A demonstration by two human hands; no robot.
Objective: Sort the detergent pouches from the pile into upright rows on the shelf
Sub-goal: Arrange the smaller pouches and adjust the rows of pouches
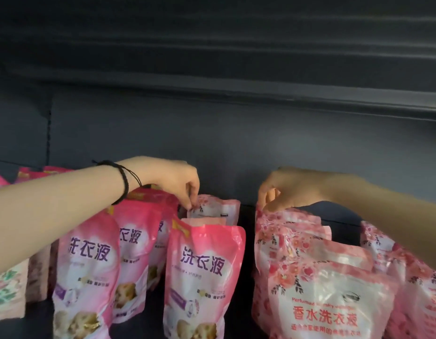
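Head view, both hands up at the dark shelf (36, 314): the left hand (180, 182) pinches the top corner of a pale floral plastic pouch (213, 209) standing just behind the bright pink glossy pouch (204, 277), while the right hand (288, 189) pinches the top edge of a rose-printed pink pouch (285, 222) to that pouch's right. These look soft, liquid-heavy and slick, so hold the stiffer top seal, because the belly will likely sag.
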